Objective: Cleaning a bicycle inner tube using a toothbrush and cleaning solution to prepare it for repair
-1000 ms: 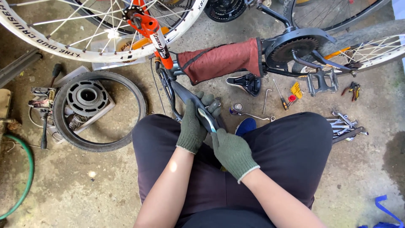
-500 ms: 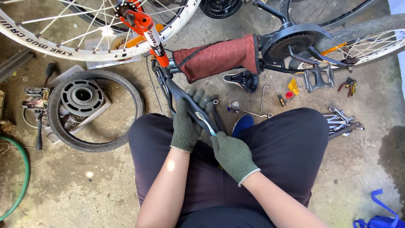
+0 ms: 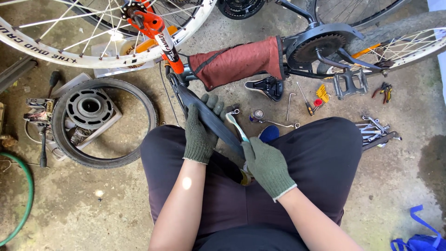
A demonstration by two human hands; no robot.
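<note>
Seated on concrete floor (image 3: 116, 204), upturned bicycle ahead. Both hands in green knit gloves.

Left hand (image 3: 200, 135): fingers wrapped around a black inner tube (image 3: 209, 122), closed on it from the left side. The tube runs diagonally from the orange fork (image 3: 160, 37) down across the lap to the right hand.

Right hand (image 3: 268, 165): closed over the lower end of the tube, also gripping a light blue-green lever-like tool (image 3: 236, 124) that lies along the tube's upper face, its hooked tip pointing away from the body. Whether the tool is pressed against the rubber or only held beside it is hard to tell from this angle.

Step in hand, as judged: working along a stretch of tube held taut between the two hands, probably inspecting or preparing a spot on it.

Next move would call for a steady left-hand grip to keep the tube flat, with the right hand guiding the tool without nicking the rubber.

Surroundings: white-rimmed wheel (image 3: 93, 51) above left, small tyre with hub (image 3: 100, 123) on the floor to the left, red cloth (image 3: 239, 60) over the frame, spanners (image 3: 376, 128) to the right, green hose (image 3: 23, 195) far left.
</note>
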